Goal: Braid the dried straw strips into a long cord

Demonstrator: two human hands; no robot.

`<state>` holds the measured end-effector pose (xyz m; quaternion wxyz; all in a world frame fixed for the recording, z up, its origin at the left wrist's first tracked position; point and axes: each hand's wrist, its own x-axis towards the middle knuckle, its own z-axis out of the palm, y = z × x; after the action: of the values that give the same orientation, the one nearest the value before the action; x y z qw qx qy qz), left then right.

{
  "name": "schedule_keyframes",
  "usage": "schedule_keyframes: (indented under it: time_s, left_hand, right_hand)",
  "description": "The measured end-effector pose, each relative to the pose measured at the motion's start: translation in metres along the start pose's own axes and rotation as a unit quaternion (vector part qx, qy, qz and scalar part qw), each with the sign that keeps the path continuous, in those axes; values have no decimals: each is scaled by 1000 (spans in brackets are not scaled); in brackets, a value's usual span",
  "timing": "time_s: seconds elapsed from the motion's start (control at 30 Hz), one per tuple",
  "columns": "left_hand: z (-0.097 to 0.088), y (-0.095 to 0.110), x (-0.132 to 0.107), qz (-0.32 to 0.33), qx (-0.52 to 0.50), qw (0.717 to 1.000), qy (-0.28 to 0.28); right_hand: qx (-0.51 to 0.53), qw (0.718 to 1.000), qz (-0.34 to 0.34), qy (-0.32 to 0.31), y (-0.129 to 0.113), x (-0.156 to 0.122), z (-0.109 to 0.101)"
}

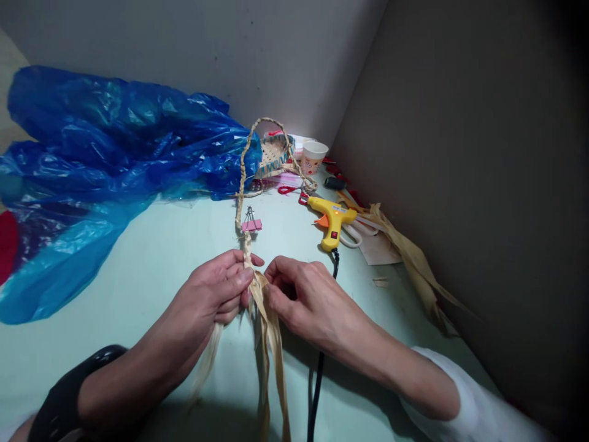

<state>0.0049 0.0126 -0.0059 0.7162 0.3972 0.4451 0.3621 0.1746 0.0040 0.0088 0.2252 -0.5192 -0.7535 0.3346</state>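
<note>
A braided cord of pale dried leaf strips (242,184) runs from the far end of the table toward me. A pink binder clip (251,224) is clamped on it. My left hand (216,293) pinches the near end of the braid, fingers closed on it. My right hand (299,294) is closed on the loose leaf strips (271,344) that hang down from the braid toward me. The two hands almost touch at the braid's end.
A yellow glue gun (332,220) lies right of the braid, its black cord (317,380) running under my right wrist. A blue plastic sheet (92,166) covers the left. A paper cup (313,156), a woven basket (275,153), scissors and loose dried leaves (409,258) lie along the wall.
</note>
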Motion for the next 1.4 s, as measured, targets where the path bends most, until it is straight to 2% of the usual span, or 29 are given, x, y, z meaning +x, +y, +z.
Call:
schedule_keyframes:
  time_s: [0.13,0.27,0.6,0.8,1.03,1.4]
  left_hand:
    - [0,-1,1,11,-9,1000,-8]
    - [-1,-1,0,14,-3,1000,-11]
    - [1,0,-1,26,6,999,-23]
    - [1,0,-3,32,-9,999,-26]
    - [3,0,-1,31,-12,999,-29]
    - [2,-1,-4,35,2,999,-26]
  right_hand:
    - [32,999,-22,-35,-2,0,-3]
    - [67,997,-30,-38,-1,1,-3]
    - [179,982,52,-31,0,2,7]
    - [141,990,2,-13,0,-1,7]
    - [169,985,15,2,2,2,12]
    - [85,995,-3,-45,-3,-1,0]
